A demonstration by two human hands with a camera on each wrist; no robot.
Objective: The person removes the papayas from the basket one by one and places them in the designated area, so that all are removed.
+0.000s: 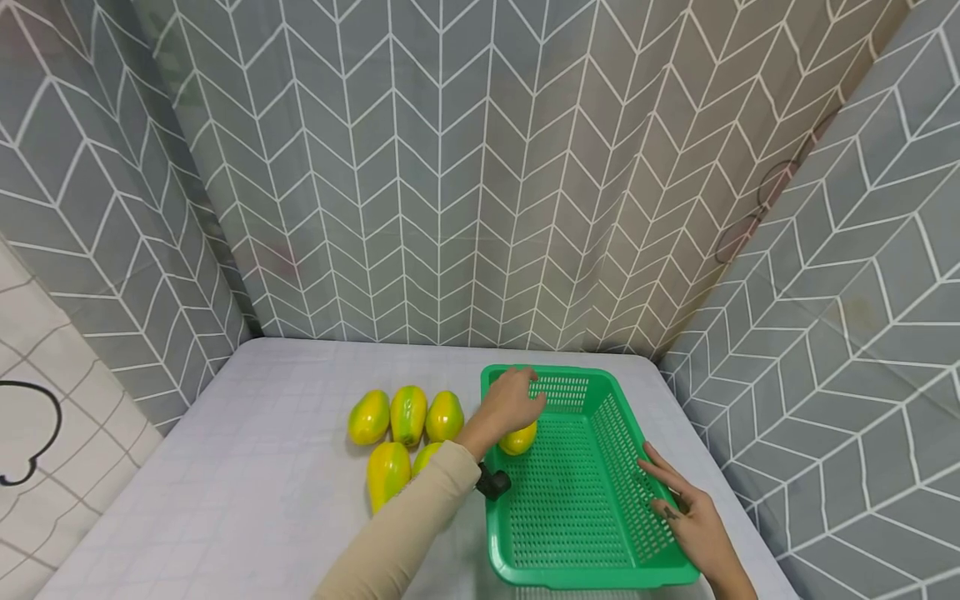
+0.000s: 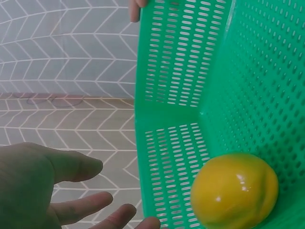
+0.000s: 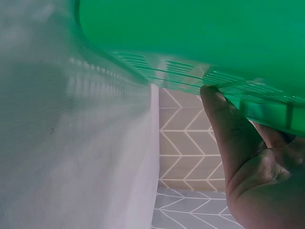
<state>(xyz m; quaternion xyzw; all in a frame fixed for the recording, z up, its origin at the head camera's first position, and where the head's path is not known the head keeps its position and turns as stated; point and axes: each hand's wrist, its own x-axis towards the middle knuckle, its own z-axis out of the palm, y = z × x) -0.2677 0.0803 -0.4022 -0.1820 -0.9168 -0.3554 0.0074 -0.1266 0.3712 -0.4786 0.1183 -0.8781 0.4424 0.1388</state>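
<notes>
A green plastic basket [image 1: 570,500] with slotted walls stands on the table's right half. One yellow fruit [image 2: 233,191] lies inside it, at the left wall. My left hand [image 1: 513,400] hovers over the basket's far left corner, above that fruit. Its fingers are spread and loosely bent, with nothing between them in the left wrist view. My right hand [image 1: 693,525] holds the basket's right rim, one digit against the outer slotted wall in the right wrist view. Left of the basket, several smooth yellow-green fruits [image 1: 408,415], resembling papayas, lie in two rows, partly covered by my left forearm.
A white cloth covers the table [image 1: 187,508]. Grey curtains [image 1: 450,167] with white chevron lines hang behind it and at both sides. A black camera [image 1: 493,483] on my left wrist sits close to the basket's left rim.
</notes>
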